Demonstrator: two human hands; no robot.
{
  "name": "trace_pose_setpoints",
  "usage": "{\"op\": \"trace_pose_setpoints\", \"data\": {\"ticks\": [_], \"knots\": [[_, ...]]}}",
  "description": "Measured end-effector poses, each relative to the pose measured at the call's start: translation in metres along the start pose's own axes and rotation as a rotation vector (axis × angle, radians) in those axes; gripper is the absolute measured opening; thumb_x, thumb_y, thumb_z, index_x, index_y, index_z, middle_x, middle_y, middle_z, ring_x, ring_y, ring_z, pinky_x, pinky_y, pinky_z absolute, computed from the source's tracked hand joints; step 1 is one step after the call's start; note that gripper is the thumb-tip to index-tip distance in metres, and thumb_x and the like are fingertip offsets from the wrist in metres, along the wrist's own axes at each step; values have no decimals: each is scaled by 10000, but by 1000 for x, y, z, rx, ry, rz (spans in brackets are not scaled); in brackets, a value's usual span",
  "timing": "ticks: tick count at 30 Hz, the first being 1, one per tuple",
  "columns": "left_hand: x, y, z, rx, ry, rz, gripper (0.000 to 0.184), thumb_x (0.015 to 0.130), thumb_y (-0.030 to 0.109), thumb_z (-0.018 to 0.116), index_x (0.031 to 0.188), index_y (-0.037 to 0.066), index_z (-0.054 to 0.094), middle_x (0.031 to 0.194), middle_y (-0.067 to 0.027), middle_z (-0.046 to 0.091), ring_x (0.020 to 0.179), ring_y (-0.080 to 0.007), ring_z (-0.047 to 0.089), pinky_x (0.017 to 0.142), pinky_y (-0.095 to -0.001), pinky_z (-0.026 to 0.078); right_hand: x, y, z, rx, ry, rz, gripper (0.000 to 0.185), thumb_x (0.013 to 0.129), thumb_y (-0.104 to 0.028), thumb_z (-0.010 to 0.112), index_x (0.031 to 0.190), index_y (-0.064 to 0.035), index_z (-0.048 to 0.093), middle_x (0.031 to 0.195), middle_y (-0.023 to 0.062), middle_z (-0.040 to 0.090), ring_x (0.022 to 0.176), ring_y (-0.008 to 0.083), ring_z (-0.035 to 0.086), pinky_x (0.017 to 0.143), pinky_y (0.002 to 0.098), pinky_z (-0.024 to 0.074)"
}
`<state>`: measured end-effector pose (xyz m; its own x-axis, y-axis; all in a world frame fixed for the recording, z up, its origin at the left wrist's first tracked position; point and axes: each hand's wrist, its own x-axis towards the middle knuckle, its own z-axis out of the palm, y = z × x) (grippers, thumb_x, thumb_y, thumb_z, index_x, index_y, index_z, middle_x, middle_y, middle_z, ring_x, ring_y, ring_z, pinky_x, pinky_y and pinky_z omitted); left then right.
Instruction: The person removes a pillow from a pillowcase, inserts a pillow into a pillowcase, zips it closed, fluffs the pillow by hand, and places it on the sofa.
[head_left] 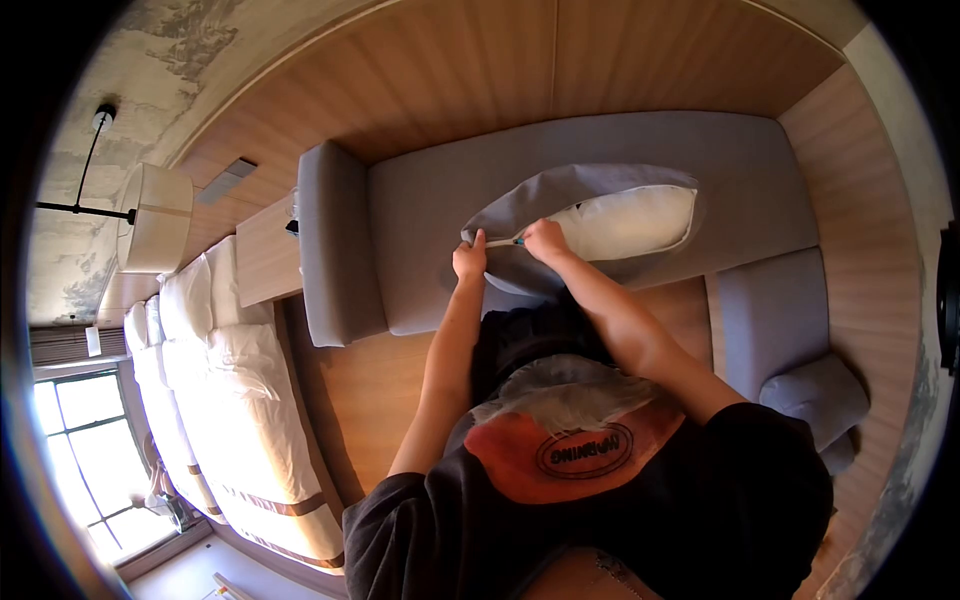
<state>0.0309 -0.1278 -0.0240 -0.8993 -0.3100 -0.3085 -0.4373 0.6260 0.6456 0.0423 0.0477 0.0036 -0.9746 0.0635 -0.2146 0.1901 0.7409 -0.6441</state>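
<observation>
A grey cushion cover (pixel 560 186) lies on the sofa seat, with its long opening facing up. White inner padding (pixel 635 222) shows through the open part on the right. My left hand (pixel 469 258) pinches the left end of the cover, thumb and fingers closed on the fabric. Close beside it, my right hand (pixel 544 241) is closed at the opening, where the pale zipper strip (pixel 503 242) runs between both hands. A tiny teal bit shows at the right fingertips; whether it is the zipper pull I cannot make out.
The grey sofa (pixel 430 190) backs onto wood panelling, with an armrest (pixel 335 240) at its left. Another grey cushion (pixel 815 400) sits at the right. A bed with white bedding (pixel 255 400) and a hanging lamp (pixel 155 218) are to the left.
</observation>
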Motion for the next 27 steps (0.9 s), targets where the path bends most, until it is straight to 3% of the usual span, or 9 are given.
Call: {"op": "trace_pose_setpoints", "data": {"ticks": [9, 11, 12, 15, 18, 21, 24, 25, 27], "knots": [[19, -35, -8, 35, 138, -166, 609, 752, 554, 548, 865, -38, 641, 888, -252, 619, 892, -383, 595, 800, -429, 458, -1, 70, -6, -258, 196, 48, 173, 683, -165, 567, 637, -31, 668, 719, 198, 635, 745, 323, 630, 716, 400, 499], [13, -74, -30, 14, 159, -233, 608, 758, 533, 555, 835, -65, 631, 867, -256, 620, 872, -381, 602, 792, -432, 463, -19, 89, -73, -101, -211, 350, 156, 667, -163, 598, 627, -21, 647, 668, 169, 637, 669, 269, 643, 627, 359, 505], [17, -86, -24, 136, 128, -176, 604, 761, 519, 563, 813, -79, 625, 848, -258, 621, 850, -381, 608, 784, -432, 468, -14, 134, -41, 111, -48, 240, 126, 666, -156, 601, 644, -41, 649, 670, 154, 634, 651, 289, 635, 625, 377, 498], [-4, -46, -28, 165, 22, -196, 553, 739, 444, 627, 927, -75, 589, 968, -234, 605, 934, -362, 582, 783, -423, 468, -33, 103, -46, -109, 172, 68, 136, 761, -154, 535, 723, -52, 616, 681, 149, 629, 622, 307, 619, 609, 394, 491], [-24, 14, -21, 465, 263, -79, 580, 699, 353, 683, 1109, -11, 492, 1143, -191, 523, 1084, -329, 492, 862, -408, 418, -36, 82, -49, -91, 224, 141, 115, 744, -150, 544, 724, -68, 622, 740, 167, 625, 714, 348, 602, 654, 448, 472], [-33, 41, 0, 473, 475, 459, 572, 691, 258, 670, 1179, 73, 436, 1183, -125, 466, 1134, -283, 425, 943, -428, 315, -42, 81, -52, -77, 252, 26, 121, 755, -180, 574, 810, -73, 590, 758, 149, 606, 730, 336, 580, 655, 435, 459], [-23, 55, 29, 548, 241, 784, 563, 709, 270, 647, 1203, 107, 433, 1184, -121, 465, 1116, -290, 428, 933, -451, 334, -62, 80, -59, -82, 284, -173, 199, 732, -224, 623, 847, -70, 569, 817, 135, 575, 805, 324, 551, 714, 420, 441], [-20, 63, 33, 494, 62, 760, 469, 746, 242, 589, 1179, 124, 456, 1142, -100, 499, 1072, -273, 471, 872, -446, 387, -68, 77, -62, -83, 291, -264, 232, 724, -243, 637, 859, -71, 560, 843, 130, 562, 837, 320, 539, 740, 417, 434], [-13, 69, 43, 630, 56, 772, 362, 770, 208, 549, 1115, 119, 487, 1050, -79, 530, 999, -251, 507, 809, -430, 418, -80, 70, -73, -196, 247, -313, 281, 682, -248, 678, 861, -69, 557, 896, 113, 552, 897, 306, 518, 789, 405, 404]]}}
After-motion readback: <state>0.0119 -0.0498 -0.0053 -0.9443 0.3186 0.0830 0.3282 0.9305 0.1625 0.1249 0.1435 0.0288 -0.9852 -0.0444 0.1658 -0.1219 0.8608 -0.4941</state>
